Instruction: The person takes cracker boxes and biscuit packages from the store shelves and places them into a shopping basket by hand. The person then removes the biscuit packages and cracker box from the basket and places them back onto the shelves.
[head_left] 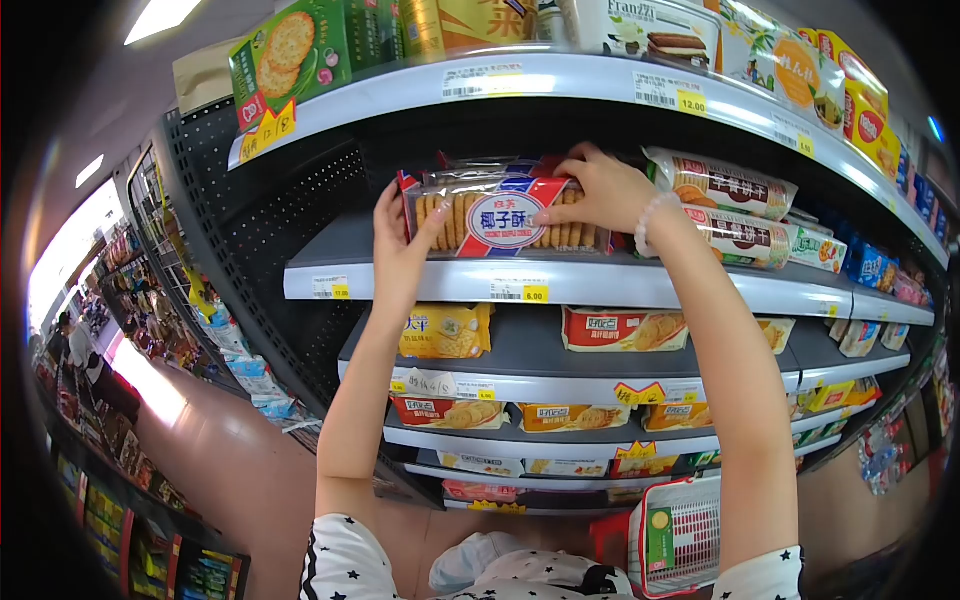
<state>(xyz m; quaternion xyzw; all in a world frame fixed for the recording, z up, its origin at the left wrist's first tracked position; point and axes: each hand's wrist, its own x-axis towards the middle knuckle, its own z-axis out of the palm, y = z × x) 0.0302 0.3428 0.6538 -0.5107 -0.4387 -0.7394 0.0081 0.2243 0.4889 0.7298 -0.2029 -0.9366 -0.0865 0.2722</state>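
Two bare hands, the left point(405, 235) and the right point(605, 195), pinch opposite ends of a clear-wrapped cookie packet point(505, 218) at the front of a store shelf point(420, 278), just beside stacked biscuit rolls point(738, 210). Pressed too hard, the thin wrap could buckle and crack the cookies; a loosened left thumb could let that end tip over the shelf's lip.
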